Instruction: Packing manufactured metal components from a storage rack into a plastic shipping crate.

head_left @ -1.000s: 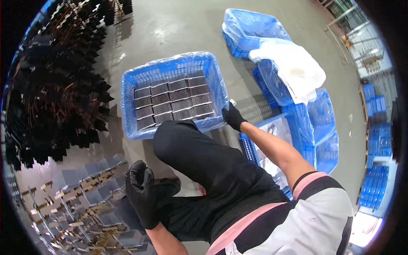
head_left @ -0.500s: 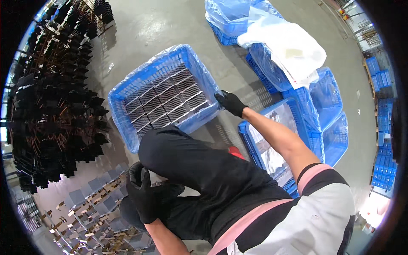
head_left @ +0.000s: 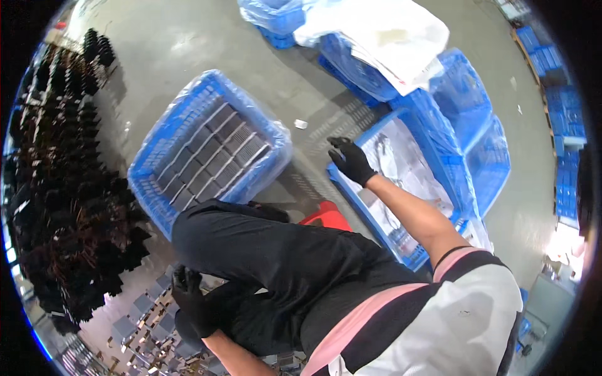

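My right hand (head_left: 352,161), in a black glove, hovers beside the left edge of a blue crate (head_left: 453,182) holding white sheets and plastic film. Its fingers are apart and hold nothing. A lined blue crate (head_left: 145,164) stands on the floor in front of my knee, away from the hand. Thin dark plates (head_left: 216,147) are packed upright in rows inside it, with pale strips between the rows. My left hand (head_left: 191,304), also in a black glove, is low beside my leg. Its fingers are loosely bent and apart, with nothing visible in them.
Racks of dark hanging parts (head_left: 69,207) fill the left side. More grey plates on racks (head_left: 150,319) stand lower left. White sheets (head_left: 382,37) lie over lined crates at the top. A red object (head_left: 329,217) sits by my leg. Stacked blue crates (head_left: 566,113) line the far right.
My right hand has let go of the plate-filled crate's corner and moved toward the neighbouring crate. My view has shifted, and a small white scrap now shows on the floor.
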`<control>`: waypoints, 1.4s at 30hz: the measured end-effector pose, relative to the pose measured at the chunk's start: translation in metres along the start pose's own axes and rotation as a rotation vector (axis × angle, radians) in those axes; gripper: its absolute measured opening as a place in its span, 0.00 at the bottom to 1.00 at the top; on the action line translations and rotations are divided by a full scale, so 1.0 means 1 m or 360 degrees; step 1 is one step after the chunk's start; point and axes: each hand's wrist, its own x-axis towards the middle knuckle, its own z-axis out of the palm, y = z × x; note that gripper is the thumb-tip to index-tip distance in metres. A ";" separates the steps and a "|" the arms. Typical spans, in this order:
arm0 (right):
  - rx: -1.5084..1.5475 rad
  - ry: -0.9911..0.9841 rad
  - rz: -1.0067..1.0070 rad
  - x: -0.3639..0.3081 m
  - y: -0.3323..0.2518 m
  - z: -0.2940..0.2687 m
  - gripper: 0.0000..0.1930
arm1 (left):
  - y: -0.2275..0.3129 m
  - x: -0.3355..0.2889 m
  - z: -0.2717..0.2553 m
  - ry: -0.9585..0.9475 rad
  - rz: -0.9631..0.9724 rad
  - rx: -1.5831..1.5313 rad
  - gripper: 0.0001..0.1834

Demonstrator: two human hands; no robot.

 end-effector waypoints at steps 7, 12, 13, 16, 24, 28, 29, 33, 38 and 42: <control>0.2194 -0.0250 0.1358 0.048 -0.032 0.029 0.21 | -0.003 0.007 0.013 -0.0011 0.0295 0.0253 0.19; 0.0949 -0.0105 -0.0013 0.068 -0.038 0.121 0.14 | 0.004 -0.008 0.018 -0.0003 0.0394 0.0354 0.18; 0.0926 -0.0257 0.0034 0.070 -0.040 0.127 0.17 | 0.002 -0.013 0.012 0.0013 0.0411 0.0372 0.18; 0.1046 -0.0158 0.0343 0.057 0.056 0.140 0.17 | 0.011 -0.001 0.027 -0.0100 0.0204 0.0248 0.20; 0.0583 -0.0177 0.0904 0.104 0.004 0.150 0.14 | 0.000 -0.009 0.020 -0.0062 0.0218 0.0343 0.20; -0.0208 -0.0480 0.0234 0.117 0.011 0.148 0.18 | -0.016 0.007 0.013 -0.0155 0.0340 0.0499 0.20; -0.0237 -0.0482 0.0263 0.116 0.005 0.146 0.18 | -0.021 0.008 0.013 -0.0203 0.0373 0.0568 0.20; -0.0346 -0.0453 0.0140 0.077 -0.031 0.120 0.13 | -0.031 -0.009 -0.002 0.0017 0.0185 0.0491 0.21; -0.0141 0.0394 0.0049 0.009 0.017 0.014 0.13 | 0.011 -0.008 0.022 -0.0233 0.0215 0.0538 0.22; -0.0047 -0.0032 0.0787 -0.057 0.071 -0.037 0.14 | -0.012 -0.001 0.012 -0.0181 0.0426 0.0677 0.21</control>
